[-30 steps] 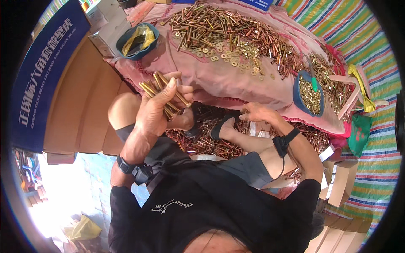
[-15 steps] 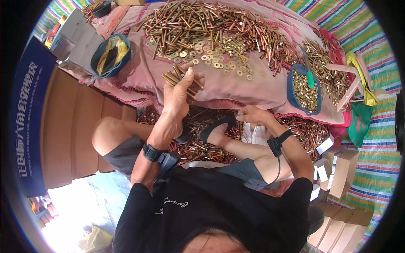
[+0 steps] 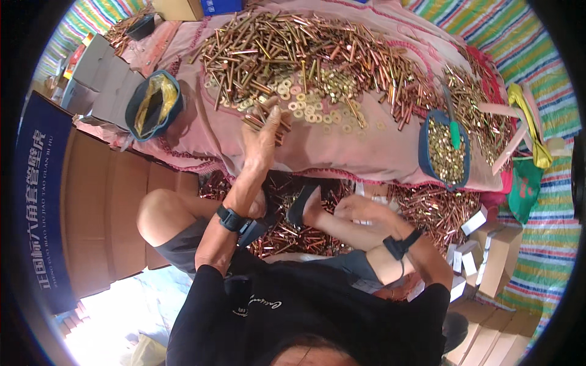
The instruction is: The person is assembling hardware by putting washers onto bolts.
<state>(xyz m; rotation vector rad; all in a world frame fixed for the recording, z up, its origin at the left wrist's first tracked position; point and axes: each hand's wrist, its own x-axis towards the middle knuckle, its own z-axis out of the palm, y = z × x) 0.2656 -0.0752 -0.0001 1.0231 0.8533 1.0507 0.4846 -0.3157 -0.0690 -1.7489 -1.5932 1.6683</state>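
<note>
My left hand point(image 3: 261, 139) is closed around a bundle of brass-coloured bolts point(image 3: 266, 116), held over the near edge of the pink cloth point(image 3: 366, 146). Just beyond it lie loose flat washers point(image 3: 310, 113) and a big heap of long bolts point(image 3: 256, 52). Small nuts point(image 3: 334, 82) are piled beside the washers. My right hand point(image 3: 361, 208) is lower, above my shin, with its fingers curled in; whatever they hold, if anything, is hidden. Behind that hand, a white box point(image 3: 373, 190) is partly visible.
A blue tub point(image 3: 467, 174) of nuts with a green-handled tool point(image 3: 455, 135) stands at the right. At the left are a blue bin point(image 3: 135, 104) with a yellow liner and large cartons point(image 3: 116, 201). More bolts point(image 3: 439, 213) cover the floor around my feet. Small boxes point(image 3: 467, 256) sit at the lower right.
My right hand has drawn back toward me, from the cloth's edge to above my shin. My left hand keeps its bundle of bolts, now held more upright. The view has shifted slightly.
</note>
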